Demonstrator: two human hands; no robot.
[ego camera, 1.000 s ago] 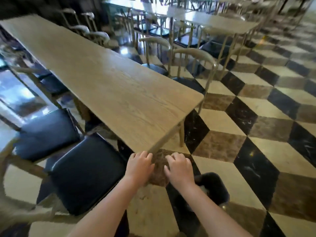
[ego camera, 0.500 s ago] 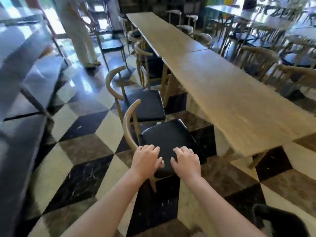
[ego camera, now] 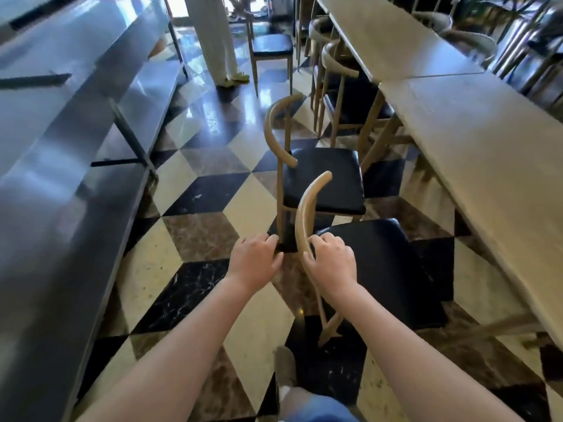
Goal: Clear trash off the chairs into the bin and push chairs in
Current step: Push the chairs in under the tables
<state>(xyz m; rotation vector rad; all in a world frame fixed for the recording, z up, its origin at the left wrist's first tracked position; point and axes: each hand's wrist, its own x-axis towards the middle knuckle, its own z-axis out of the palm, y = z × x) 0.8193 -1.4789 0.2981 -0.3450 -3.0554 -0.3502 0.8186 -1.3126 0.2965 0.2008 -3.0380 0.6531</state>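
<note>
At the centre of the frame the curved wooden backrest [ego camera: 305, 217] of the nearest chair [ego camera: 380, 269] is approached by both hands. The right hand [ego camera: 330, 260] is laid against the rail with its fingers curled at it; whether the rail is truly clasped cannot be told, since the fingertips are hidden behind the wood. The left hand [ego camera: 256, 260] is held just beside the rail, on its left, fingers bent, with nothing seen inside it.

The chair's black seat is pulled out from the long table [ego camera: 487, 153], which runs down the right side of the frame. No trash is seen on this seat, nor on the seat of the second chair [ego camera: 323, 178] just above it. No bin is in view.

Several risks are judged likely. If the chair is pushed by one hand only, at the end of the rail, it may be swung round rather than slid straight, and its far corner may be knocked against the second chair close beside it. If it is pushed at a slant, a leg may be caught on the table leg [ego camera: 374, 129]. On the glossy checked floor [ego camera: 195, 226] the chair may be sent further than intended. A person [ego camera: 213, 38] stands at the upper middle, well apart, and is not endangered.
</note>
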